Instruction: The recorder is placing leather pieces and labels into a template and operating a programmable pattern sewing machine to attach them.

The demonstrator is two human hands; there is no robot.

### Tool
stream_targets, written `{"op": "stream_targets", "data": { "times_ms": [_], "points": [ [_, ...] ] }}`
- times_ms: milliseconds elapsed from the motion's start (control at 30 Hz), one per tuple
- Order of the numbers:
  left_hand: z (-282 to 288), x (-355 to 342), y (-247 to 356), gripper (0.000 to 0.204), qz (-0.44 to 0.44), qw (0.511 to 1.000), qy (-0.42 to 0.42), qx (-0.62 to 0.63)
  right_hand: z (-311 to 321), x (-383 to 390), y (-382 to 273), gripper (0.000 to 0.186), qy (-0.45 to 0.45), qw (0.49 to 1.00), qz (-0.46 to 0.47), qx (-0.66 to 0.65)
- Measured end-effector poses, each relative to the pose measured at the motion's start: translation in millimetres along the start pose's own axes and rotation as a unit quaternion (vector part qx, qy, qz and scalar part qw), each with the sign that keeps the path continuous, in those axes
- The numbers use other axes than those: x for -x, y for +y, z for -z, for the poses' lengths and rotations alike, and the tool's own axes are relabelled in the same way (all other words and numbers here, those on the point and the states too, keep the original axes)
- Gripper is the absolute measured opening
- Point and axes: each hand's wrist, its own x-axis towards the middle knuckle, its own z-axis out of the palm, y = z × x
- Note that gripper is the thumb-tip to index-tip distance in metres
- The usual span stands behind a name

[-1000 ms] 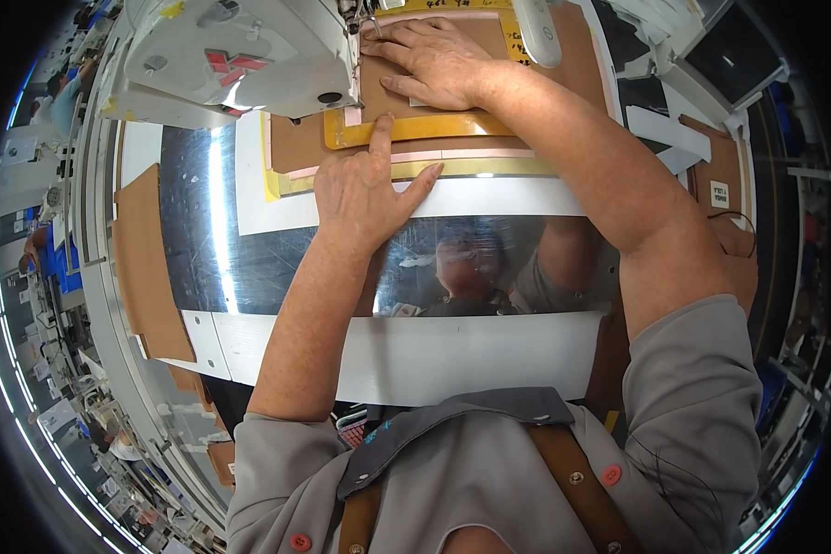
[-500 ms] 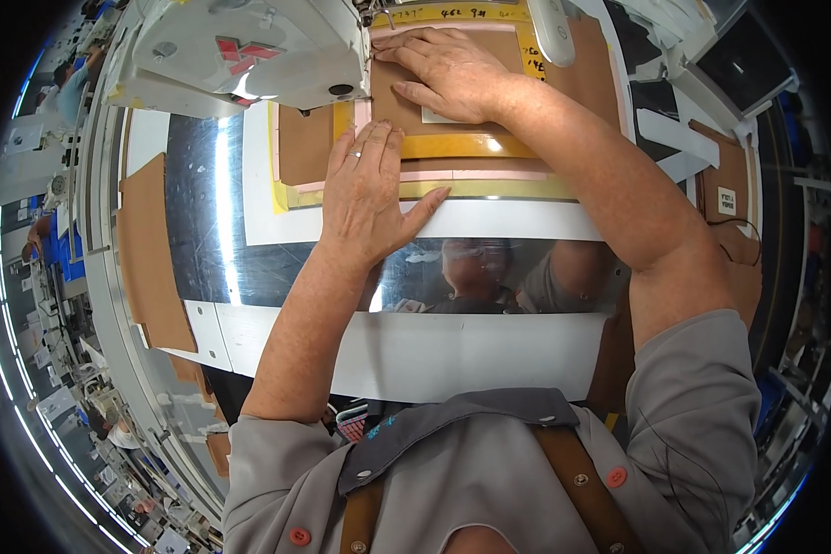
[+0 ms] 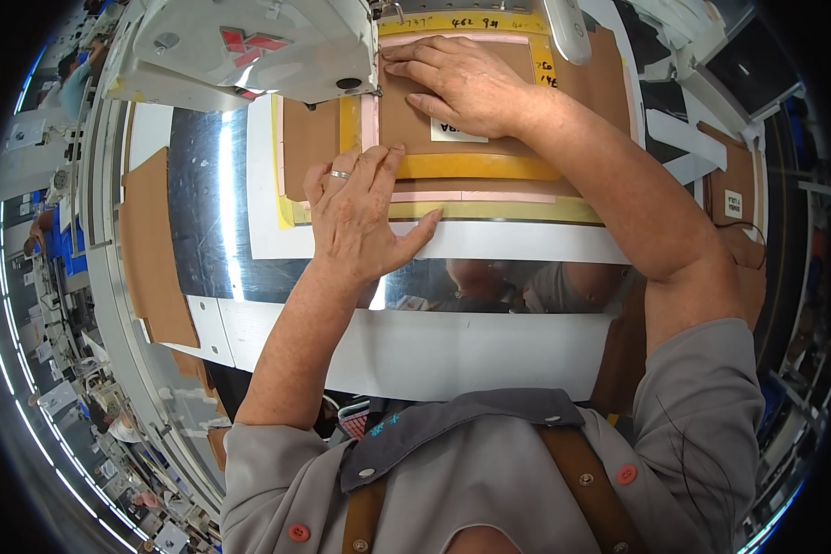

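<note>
My right hand [image 3: 462, 85] lies palm down on a flat brown panel [image 3: 415, 111], its fingers stretched left toward the white sewing machine head [image 3: 249, 60]. A white paper label [image 3: 457, 136] shows partly under its wrist. Nearer to me, my left hand [image 3: 355, 214] rests with spread fingers on the panel's front edge, fingertips by a pink strip [image 3: 370, 120] and the thumb out to the right. A yellow strip [image 3: 480, 167] crosses the panel between the hands. Under the panel, a white sheet [image 3: 526, 242] shows along the front. The machine head hides the panel's far left part.
Shiny metal plate [image 3: 208, 203] covers the worktop, with a white table edge [image 3: 471, 355] toward me. Brown cardboard [image 3: 157, 249] stands at the left. A white rounded machine part [image 3: 568, 32] hangs over the far right, and a dark screen [image 3: 748, 65] sits beyond.
The panel and the white sheet have slid toward me and slightly right, with both hands on them. More of the label shows now. My left hand's fingers are bent a little more.
</note>
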Motion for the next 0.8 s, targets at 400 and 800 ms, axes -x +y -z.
{"op": "stream_targets", "data": {
  "times_ms": [400,800],
  "points": [
    [3,-1,7,0.073,0.002,0.999,-0.012,0.031,1,10,-19,0.043,0.022,1.000,0.006,-0.014],
    [9,14,14,0.073,0.003,0.998,-0.029,0.056,7,19,-43,0.049,-0.004,0.998,-0.031,-0.054]
  ]
}}
